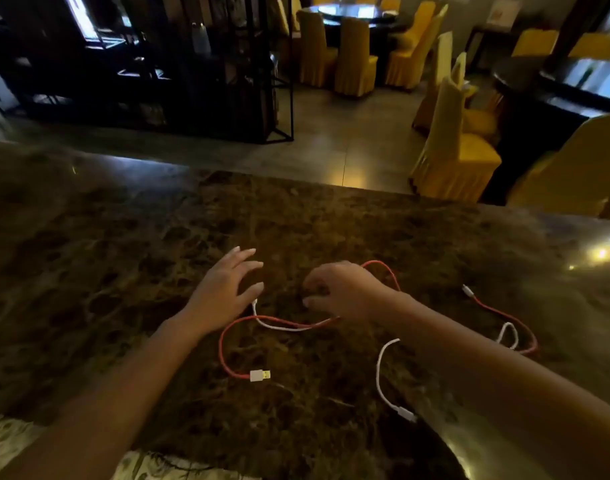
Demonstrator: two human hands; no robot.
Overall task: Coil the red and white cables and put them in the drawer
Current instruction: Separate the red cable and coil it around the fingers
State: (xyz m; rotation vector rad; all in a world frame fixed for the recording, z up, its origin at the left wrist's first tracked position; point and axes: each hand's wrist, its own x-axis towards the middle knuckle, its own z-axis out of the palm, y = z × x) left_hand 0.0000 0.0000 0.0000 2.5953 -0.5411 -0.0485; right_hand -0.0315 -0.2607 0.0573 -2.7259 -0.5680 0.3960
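A red cable (pixel 227 330) lies uncoiled across the dark marble counter (pixel 123 254), its white USB plug (pixel 260 375) near the front and its other end at the right. A white cable (pixel 379 372) crosses it, partly hidden under my right forearm. My left hand (pixel 227 289) hovers with spread fingers just above one end of the white cable. My right hand (pixel 338 292) is over the middle of the red cable with its fingers curled down; what they touch is hidden. No drawer is in view.
The counter's far edge runs across the middle of the view, with tiled floor beyond. Yellow-covered chairs (pixel 452 150) stand at the right and around a round table (pixel 348 12) at the back. A dark metal shelf (pixel 192 64) stands at the back left.
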